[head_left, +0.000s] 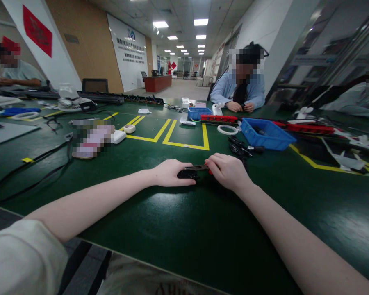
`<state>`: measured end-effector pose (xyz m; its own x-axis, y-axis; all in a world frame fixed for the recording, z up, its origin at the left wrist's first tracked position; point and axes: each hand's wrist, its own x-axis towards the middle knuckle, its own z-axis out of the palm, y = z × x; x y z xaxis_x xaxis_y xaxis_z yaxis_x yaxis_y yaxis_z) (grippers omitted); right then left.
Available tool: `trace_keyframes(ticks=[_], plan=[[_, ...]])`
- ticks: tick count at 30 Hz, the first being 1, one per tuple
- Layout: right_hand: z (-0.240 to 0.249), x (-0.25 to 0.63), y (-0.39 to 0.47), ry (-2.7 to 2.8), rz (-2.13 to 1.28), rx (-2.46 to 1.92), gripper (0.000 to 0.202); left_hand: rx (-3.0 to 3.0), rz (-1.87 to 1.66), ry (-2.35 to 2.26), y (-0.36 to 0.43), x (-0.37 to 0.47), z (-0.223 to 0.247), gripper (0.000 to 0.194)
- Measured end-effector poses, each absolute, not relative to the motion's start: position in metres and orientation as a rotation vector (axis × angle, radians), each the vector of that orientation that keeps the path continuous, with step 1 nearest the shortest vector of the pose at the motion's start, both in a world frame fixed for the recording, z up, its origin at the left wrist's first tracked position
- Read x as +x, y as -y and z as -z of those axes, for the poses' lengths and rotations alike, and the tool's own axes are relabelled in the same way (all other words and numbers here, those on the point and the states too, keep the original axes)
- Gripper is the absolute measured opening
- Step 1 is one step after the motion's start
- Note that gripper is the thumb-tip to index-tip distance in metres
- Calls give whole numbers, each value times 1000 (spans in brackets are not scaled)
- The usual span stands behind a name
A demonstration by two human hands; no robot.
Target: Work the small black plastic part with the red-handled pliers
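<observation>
My left hand [172, 173] is closed around a small bundle of black cable [187, 174], its fingers and thumb pointing right. Close beside it, my right hand [227, 170] grips what look like red-handled pliers [199, 167]. Their dark metal head reaches left to the top of the cable bundle; whether the jaws bite on anything cannot be made out. Both hands are low over the green table [172, 229]. Beyond my right hand lies a pile of black cables [240, 147].
A blue bin [266, 134] with dark items stands behind the cable pile, near a white tape roll [227, 130]. A phone [94, 139], a white case [118, 137] and a black strap [33, 164] lie on the left. Across the table sits a person [238, 90]; others sit at both sides.
</observation>
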<state>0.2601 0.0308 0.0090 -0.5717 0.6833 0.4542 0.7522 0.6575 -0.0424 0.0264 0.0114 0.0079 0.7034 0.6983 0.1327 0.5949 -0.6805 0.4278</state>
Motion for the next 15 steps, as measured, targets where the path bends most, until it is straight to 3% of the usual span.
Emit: trace_keyframes(ticks=[7,15], plan=[[-10,260,-30,2468,263,-1106,49,2733,-457,-906,-14,28,-8,38],[-11,263,-32,2445,310,-1089,49,2705,-578,-903,-13,23,-8,52]])
